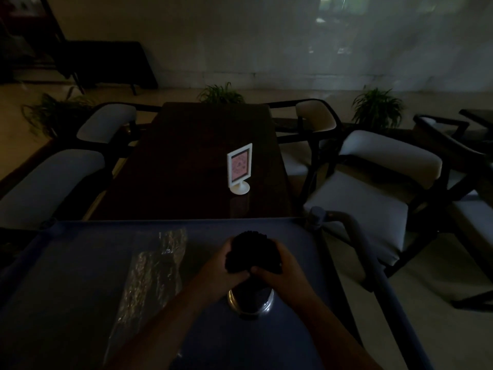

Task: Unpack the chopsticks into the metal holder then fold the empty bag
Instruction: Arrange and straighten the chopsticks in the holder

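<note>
Chopsticks stand bundled in the metal holder, left hand and right hand gripping them

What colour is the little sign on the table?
The sign is white-framed with a pink card inside; the head view shows it.

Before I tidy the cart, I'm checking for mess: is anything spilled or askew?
Nothing stands out. The left hand and right hand grip the chopsticks standing in the metal holder; the bag lies crinkled, unfolded, on the cart beside it. Dim light could hide small things.
</note>
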`<action>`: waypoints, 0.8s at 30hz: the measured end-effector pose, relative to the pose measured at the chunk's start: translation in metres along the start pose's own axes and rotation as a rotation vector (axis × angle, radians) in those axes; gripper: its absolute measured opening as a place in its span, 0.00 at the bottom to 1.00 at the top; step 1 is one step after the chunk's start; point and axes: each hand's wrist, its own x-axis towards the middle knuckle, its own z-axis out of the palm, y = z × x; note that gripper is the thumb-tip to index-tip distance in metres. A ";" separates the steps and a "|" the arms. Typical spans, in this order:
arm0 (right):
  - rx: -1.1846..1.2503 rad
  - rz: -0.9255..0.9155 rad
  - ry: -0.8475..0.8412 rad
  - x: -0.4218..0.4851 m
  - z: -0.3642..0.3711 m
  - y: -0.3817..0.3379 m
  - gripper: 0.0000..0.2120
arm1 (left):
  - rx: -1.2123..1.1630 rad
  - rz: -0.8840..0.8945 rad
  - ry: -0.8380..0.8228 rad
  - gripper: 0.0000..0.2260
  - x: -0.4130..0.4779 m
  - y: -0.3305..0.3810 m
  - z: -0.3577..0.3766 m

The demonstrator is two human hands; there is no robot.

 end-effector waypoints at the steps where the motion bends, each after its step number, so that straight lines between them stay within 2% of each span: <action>1: -0.012 -0.005 0.008 0.001 0.000 -0.001 0.21 | -0.013 -0.004 0.018 0.30 0.002 0.000 0.001; 5: -0.015 0.015 0.042 0.008 0.000 -0.005 0.12 | -0.049 -0.006 0.057 0.26 0.009 0.002 0.004; 13: -0.160 0.002 0.064 0.013 -0.003 -0.025 0.08 | -0.054 0.062 0.079 0.20 0.011 0.021 0.000; 17: -0.238 -0.043 0.132 0.010 -0.002 -0.030 0.13 | -0.068 0.073 0.094 0.25 0.006 0.026 0.000; 24: -0.129 -0.009 0.255 0.004 0.006 -0.028 0.15 | -0.042 0.108 0.077 0.31 0.000 0.019 0.001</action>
